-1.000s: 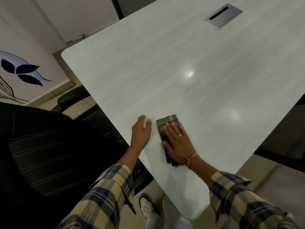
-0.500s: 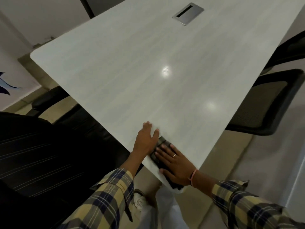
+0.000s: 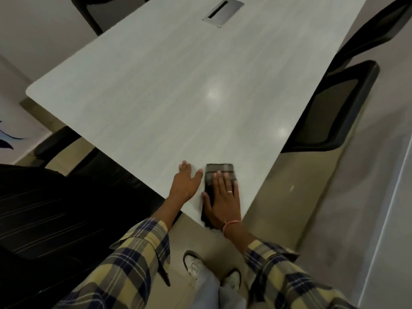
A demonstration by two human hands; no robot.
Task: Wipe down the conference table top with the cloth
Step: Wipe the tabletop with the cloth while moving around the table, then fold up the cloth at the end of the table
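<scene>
A dark folded cloth lies flat on the pale grey conference table top, near its closest corner. My right hand presses down on the cloth with straight, spread fingers; only the cloth's far end and left edge show around it. Just left of the cloth, my left hand rests flat on the bare table with its fingers straight, close beside the cloth's left edge.
A metal cable hatch is set into the table far ahead. Black chairs stand at the right edge, at the left edge and at the far end. A large dark chair back fills the lower left. My shoes are on the floor below.
My right hand has pushed the cloth forward from the table's near corner, further onto the top. The left hand stays flat beside it. The view has swung left, showing more of the right-hand chairs.
</scene>
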